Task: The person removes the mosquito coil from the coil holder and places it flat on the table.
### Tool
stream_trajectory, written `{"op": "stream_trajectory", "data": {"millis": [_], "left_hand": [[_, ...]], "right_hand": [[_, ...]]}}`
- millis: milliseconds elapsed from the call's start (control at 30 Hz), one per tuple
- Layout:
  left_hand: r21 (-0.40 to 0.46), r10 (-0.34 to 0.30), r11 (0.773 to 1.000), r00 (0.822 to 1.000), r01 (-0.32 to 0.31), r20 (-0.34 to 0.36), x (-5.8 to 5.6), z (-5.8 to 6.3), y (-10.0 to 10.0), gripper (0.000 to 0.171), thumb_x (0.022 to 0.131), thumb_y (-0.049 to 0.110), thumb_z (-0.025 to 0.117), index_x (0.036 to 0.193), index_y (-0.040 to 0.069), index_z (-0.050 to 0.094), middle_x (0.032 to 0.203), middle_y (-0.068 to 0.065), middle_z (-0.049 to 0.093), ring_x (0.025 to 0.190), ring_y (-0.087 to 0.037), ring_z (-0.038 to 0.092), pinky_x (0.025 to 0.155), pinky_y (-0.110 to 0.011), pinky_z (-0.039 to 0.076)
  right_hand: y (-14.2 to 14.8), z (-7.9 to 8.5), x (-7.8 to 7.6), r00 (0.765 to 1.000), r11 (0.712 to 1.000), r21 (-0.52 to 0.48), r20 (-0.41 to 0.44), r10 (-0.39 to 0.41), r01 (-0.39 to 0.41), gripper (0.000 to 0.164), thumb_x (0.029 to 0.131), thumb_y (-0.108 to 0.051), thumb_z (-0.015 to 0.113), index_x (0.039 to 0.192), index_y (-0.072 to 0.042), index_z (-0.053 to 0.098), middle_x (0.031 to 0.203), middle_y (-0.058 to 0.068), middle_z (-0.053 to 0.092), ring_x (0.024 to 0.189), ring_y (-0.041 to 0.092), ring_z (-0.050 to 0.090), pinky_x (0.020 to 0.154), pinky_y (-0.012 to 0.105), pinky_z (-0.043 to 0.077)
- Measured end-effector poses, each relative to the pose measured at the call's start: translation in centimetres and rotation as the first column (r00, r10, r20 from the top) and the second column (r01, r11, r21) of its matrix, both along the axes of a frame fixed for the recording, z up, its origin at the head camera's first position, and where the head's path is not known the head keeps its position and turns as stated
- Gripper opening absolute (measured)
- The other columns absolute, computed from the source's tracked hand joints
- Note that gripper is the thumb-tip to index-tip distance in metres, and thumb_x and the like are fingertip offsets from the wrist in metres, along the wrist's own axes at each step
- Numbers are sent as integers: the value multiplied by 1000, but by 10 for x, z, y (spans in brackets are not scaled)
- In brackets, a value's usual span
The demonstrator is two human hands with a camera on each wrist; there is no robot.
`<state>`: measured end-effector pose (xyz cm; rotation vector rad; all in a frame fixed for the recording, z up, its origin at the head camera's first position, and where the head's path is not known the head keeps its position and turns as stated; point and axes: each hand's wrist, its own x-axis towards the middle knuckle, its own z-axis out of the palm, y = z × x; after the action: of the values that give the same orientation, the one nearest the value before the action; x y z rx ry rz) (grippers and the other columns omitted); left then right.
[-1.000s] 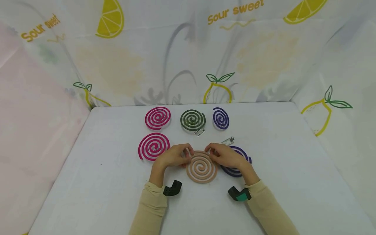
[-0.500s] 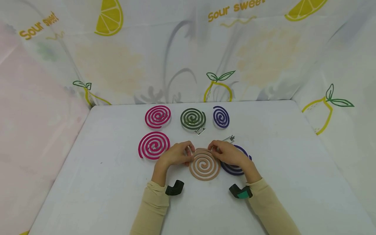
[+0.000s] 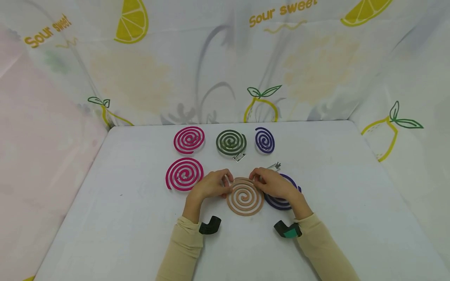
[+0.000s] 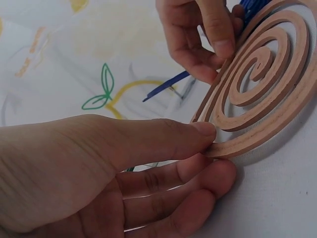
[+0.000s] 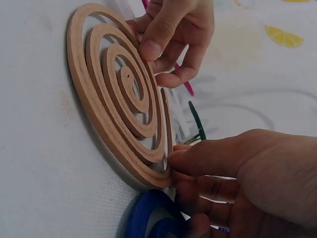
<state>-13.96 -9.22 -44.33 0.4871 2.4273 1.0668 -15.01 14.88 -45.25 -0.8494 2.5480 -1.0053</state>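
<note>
A tan mosquito coil (image 3: 245, 197) lies between my two hands at the middle of the table, its far side tilted up in the wrist views. My left hand (image 3: 211, 184) pinches its far left rim, thumb on top and fingers below, as the left wrist view shows. On the far right rim my right hand (image 3: 274, 182) pinches it the same way. A dark blue coil (image 5: 141, 213) is partly hidden under my right hand and wrist. Just beyond that hand is a small metal stand (image 3: 276, 167). Close to my left wrist lies a pink coil (image 3: 184, 174).
Along the back of the white table (image 3: 116, 218) are another pink coil (image 3: 189, 139), a green coil (image 3: 230, 142) and a smaller-looking blue coil (image 3: 265, 140). A second metal stand (image 3: 239, 157) lies before the green one. A lemon-printed cloth (image 3: 218, 58) hangs behind.
Both hands and the tan coil shifted slightly to the right and away from me during the first half second. Since then they have stayed in place.
</note>
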Motion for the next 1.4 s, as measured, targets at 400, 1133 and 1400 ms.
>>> {"op": "stream_trajectory", "data": {"millis": [400,1133,1400], "left_hand": [[-15,15,1000,1000,-15,5,2,0,-1,20,83,10,68,100,6,58,74,-3,61,57,-10,59,59,-22,45],[145,171,979,964,-144,-202,0,23,-62,18,95,20,56,108,9,62,87,-11,65,69,-20,61,63,-30,48],[163,268,960,916,-228,-298,-2,29,-114,21,96,25,54,111,12,61,95,-10,64,74,-21,55,62,-26,46]], "right_hand": [[-4,0,1,1000,1000,4,10,-2,2,15,91,-4,55,105,-4,61,82,5,60,66,7,49,60,22,42],[-37,5,-4,998,985,-168,-37,-55,48,19,94,-8,52,110,-2,60,90,6,62,81,14,57,73,27,49],[-68,11,-5,998,955,-292,59,-37,53,26,95,-10,54,119,2,55,103,16,63,90,20,60,77,28,51]]}}
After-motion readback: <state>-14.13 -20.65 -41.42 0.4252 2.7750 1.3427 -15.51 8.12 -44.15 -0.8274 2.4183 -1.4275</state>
